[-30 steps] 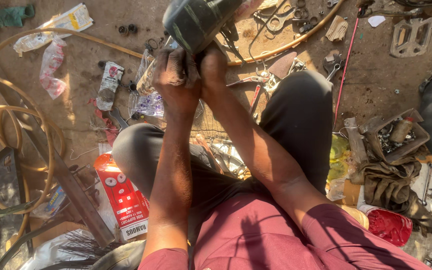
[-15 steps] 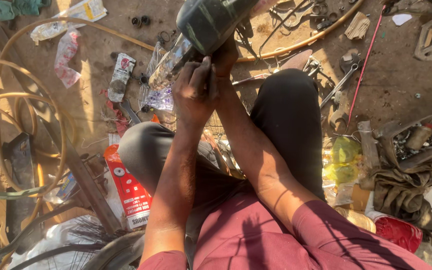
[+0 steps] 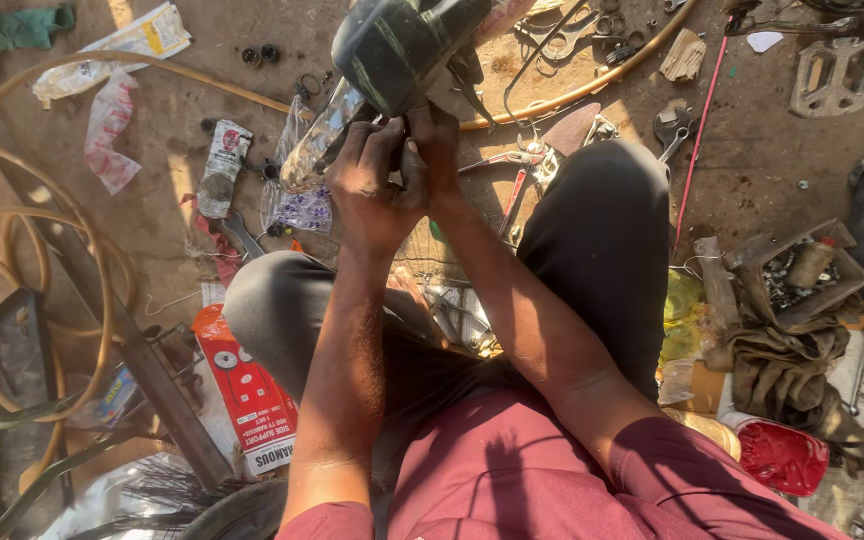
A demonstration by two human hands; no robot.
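Both hands meet at the underside of a dark, rounded, scuffed saddle-shaped part (image 3: 402,45) that is raised above the person's knees. The left hand (image 3: 372,185) is wrapped shut on its lower edge, fingers curled up and under, and the right hand (image 3: 437,140) presses in just beside it, fingertips pinched on something small at the same spot (what exactly they pinch is hidden between the knuckles, so I cannot tell whether it is a bolt, a clip or only the rim).

Directly beneath the grip lies a crumpled clear plastic bag (image 3: 302,170), and a little further out on the right-hand side, scattered steel spanners and pliers (image 3: 592,130) rest on the dirt floor (image 3: 772,160). Out beyond the left hand, loops of tan hose (image 3: 12,230) curl over the floor; nearer the person's left knee lies a red and white flat cardboard carton (image 3: 247,390). Well off to the right of the grip, a grey metal tray of small bolts (image 3: 797,275) sits beside a heap of oily rags (image 3: 782,370).

The risk I judge greatest: the part is held up by fingers alone, so a slip could drop it onto the legs. Any small fastener that comes free would fall into the clutter below and be hard to find.
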